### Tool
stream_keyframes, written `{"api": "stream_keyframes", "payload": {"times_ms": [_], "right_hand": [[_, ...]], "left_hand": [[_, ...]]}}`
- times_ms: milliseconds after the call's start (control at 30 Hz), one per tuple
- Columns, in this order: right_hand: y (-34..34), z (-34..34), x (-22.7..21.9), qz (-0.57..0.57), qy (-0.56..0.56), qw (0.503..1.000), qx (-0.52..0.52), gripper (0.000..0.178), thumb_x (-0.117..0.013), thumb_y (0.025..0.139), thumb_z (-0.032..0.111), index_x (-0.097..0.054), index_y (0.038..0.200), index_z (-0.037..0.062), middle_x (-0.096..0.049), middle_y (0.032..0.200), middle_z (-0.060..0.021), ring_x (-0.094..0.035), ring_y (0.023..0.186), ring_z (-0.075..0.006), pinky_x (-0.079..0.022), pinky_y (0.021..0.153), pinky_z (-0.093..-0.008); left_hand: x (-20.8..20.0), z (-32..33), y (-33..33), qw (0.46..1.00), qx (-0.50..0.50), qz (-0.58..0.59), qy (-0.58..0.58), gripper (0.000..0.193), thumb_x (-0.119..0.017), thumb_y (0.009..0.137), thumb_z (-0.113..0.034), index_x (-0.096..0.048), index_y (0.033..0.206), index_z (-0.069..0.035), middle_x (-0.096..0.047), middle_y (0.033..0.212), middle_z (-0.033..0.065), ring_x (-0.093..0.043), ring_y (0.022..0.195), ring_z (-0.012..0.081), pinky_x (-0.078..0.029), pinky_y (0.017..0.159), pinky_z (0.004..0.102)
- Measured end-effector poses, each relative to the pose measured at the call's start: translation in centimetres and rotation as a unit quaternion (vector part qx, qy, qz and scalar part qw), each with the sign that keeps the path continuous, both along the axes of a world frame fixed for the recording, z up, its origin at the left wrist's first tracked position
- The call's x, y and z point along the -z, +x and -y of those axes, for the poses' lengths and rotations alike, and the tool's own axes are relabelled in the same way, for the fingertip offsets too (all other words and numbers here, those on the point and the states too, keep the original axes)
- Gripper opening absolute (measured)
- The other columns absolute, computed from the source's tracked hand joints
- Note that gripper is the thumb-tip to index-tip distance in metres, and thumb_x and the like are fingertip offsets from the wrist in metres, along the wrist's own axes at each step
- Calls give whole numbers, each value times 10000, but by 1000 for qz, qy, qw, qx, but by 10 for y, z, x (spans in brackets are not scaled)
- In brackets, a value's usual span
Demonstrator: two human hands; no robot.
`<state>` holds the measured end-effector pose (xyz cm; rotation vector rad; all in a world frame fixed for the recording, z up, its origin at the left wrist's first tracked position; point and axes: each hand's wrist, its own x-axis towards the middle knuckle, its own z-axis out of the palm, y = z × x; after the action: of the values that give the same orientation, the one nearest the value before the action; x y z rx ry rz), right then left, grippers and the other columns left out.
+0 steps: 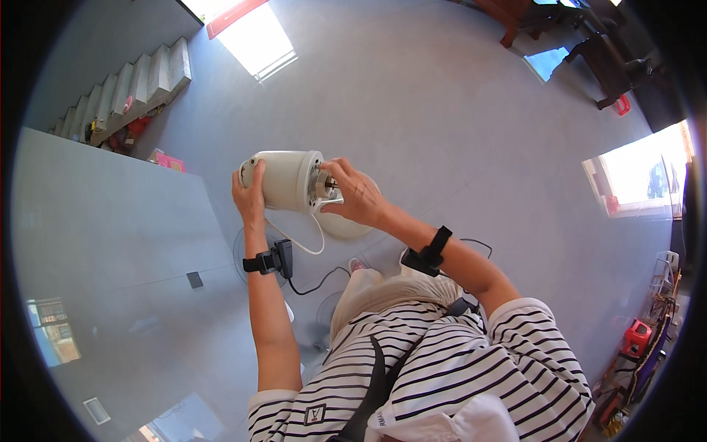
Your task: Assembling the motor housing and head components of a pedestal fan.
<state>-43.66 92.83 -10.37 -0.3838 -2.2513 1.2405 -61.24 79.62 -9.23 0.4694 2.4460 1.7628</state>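
Held a cream motor housing (283, 180) clear above a gray floor (449, 132), left of center in the scene and out in front of the body. Clasped its left end in the left hand (251, 193), closed firmly around the casing, with the thumb laid up the near side and the other fingers partly hidden at the end. Curved the right hand (350, 197) about the opposite end, half closed, with thumb and forefinger spread apart at the bare metal parts of the motor. Could not tell from this angle whether pinched on those parts or only touching.

Let a white cord (315, 253) hang in a loose loop beneath the housing, on the near side. Partly covered, with the right hand and wrist, a round cream disc (346, 227) lower down.

Wore a black strap (258, 263) on the left wrist and a black band (440, 247) on the right, each with a small dark device, and trailed a thin black cable (305, 293) from the left one. Dressed in a striped shirt (442, 353) and beige trousers (353, 298).

Worked within sight of gray stairs (140, 88) at far left, with a pink box (171, 162) close by, dark wooden furniture (607, 77) at far right, and a red object (636, 337) among clutter at near right.
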Motion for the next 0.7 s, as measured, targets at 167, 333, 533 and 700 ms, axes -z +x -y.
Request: {"api": "stream_keyframes", "payload": {"times_ms": [167,333,533,700], "right_hand": [[-9,1,16,1,62,997,-35,566,-758,616,173,-434,1057,27,-531,899,-132,-555,839,-321,-458,704,-368],[-12,0,21,59,-154,986,-5,431,-666,713,337,-567,909,-33,-596,773,-129,-587,717,-268,-466,660,-332],[-18,-7,28,201,-383,901,-39,588,-552,756,517,-618,906,-48,-605,711,-143,-584,657,-239,-457,634,-355],[-8,-3,17,139,-160,976,57,538,-608,754,423,-531,1092,11,-585,845,-160,-580,778,-279,-456,707,-369]], "left_hand": [[-2,1,1,1000,4,-4,-5,440,-655,730,-408,-571,910,-15,-581,863,84,-535,801,178,-429,735,296],[-4,0,3,1000,3,-1,-5,443,-657,730,-409,-571,916,-16,-579,862,77,-531,801,165,-430,729,288],[-3,0,4,1000,0,18,10,442,-659,729,-405,-577,928,-20,-580,870,76,-533,812,169,-426,740,289],[-3,-1,3,1000,-6,6,6,443,-656,730,-404,-575,936,-20,-583,871,78,-536,812,180,-427,744,293]]}}
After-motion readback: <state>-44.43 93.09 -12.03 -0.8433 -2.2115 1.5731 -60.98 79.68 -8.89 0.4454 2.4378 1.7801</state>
